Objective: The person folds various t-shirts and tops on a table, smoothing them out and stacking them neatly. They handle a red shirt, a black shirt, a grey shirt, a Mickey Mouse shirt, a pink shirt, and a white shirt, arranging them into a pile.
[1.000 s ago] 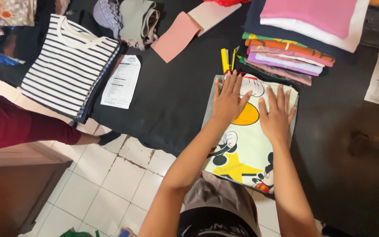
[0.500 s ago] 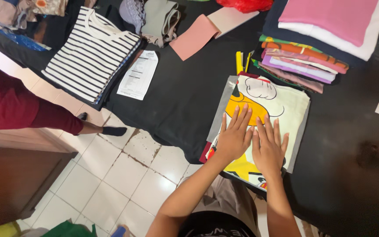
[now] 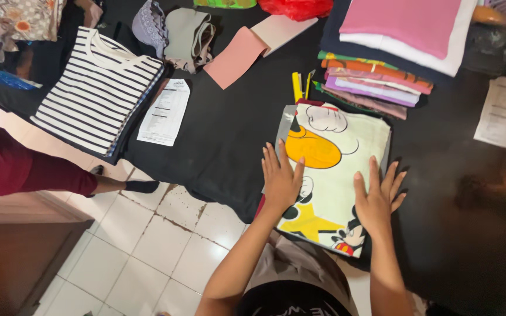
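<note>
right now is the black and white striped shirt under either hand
No, both hands press flat on the cartoon-print folded cloth; the striped shirt lies apart.

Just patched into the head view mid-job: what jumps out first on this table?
The bright cartoon-print cloth near the table's front edge draws the eye, with the left hand flat on its left side and the right hand flat on its right edge. Up left lies a folded striped shirt with a printed sheet beside it. Behind the cloth sits a stack of coloured folded fabrics, topped further back by a pink piece.
</note>
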